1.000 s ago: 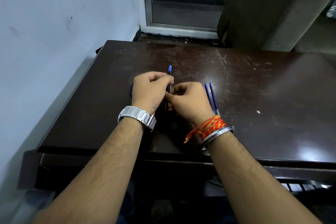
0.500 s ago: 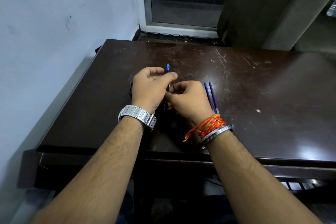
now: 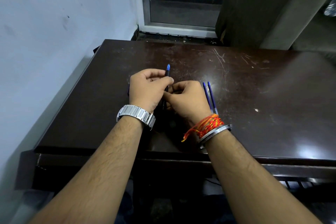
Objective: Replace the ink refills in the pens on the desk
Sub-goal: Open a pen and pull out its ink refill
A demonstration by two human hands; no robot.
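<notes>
A dark pen [image 3: 167,72] with a blue end points away from me above the dark brown desk [image 3: 254,87]. My left hand [image 3: 147,89] grips its upper part between thumb and fingers. My right hand [image 3: 189,100] pinches the lower barrel just below; the two hands touch. Most of the pen is hidden by my fingers. Two blue refills [image 3: 209,96] lie side by side on the desk just right of my right hand. A sliver of something blue [image 3: 128,90] shows at the left edge of my left hand.
A white wall [image 3: 54,42] runs along the desk's left side. Behind the desk are a metal door frame [image 3: 174,29] and a dark wooden panel [image 3: 254,5]. The desk's front edge [image 3: 181,154] is close to my forearms.
My left hand has shifted slightly up the pen and its fingers have moved around the barrel. The right hand and the two refills have stayed in place.
</notes>
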